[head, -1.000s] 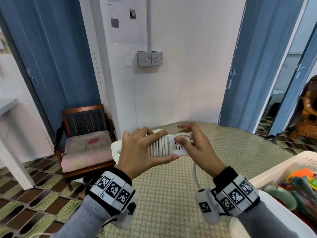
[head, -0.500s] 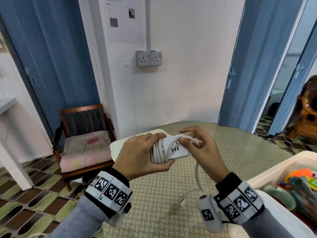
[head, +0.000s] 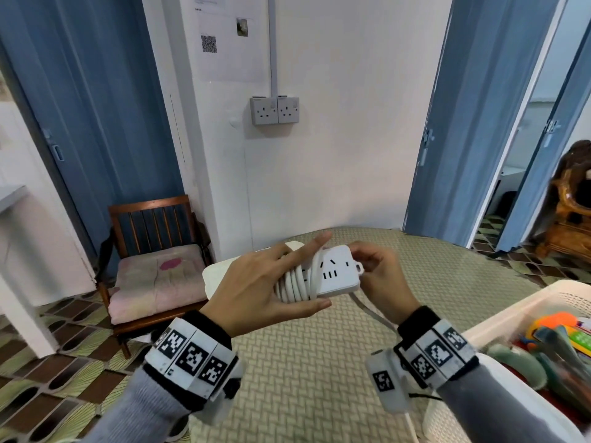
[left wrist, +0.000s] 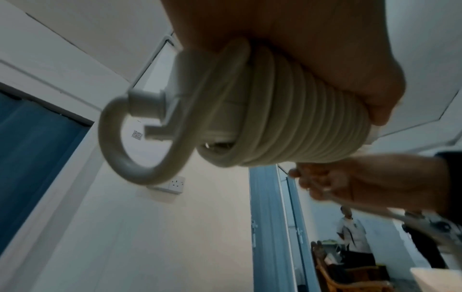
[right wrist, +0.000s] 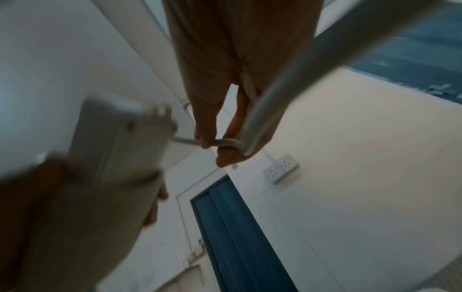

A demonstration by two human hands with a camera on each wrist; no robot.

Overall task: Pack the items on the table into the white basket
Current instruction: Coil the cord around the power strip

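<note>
**Cord wound, basket waiting**

Above the middle of the woven-matted worktop (head: 287, 378), the left hand (head: 256, 289) grips a white power strip (head: 335, 273) by its wrapped end, thumb beneath and fingers (head: 303, 251) half-curled over the cable coils (left wrist: 287, 110) (the index finger lies straight along the top). At the strip's bare end the right hand (head: 380, 276) pinches the loose cable (right wrist: 220, 143) between thumb and fingertips, the remaining length trailing down past the wrist. The winding looks close to finished, though the plug is not in view. At the worktop's right edge stands the white basket (head: 511, 305), already holding colourful toys (head: 556, 327). Judging by this, the next move calls for wrapping the last slack snugly, then carrying the bundle right and lowering it into the basket without letting the coils spring loose.
</note>
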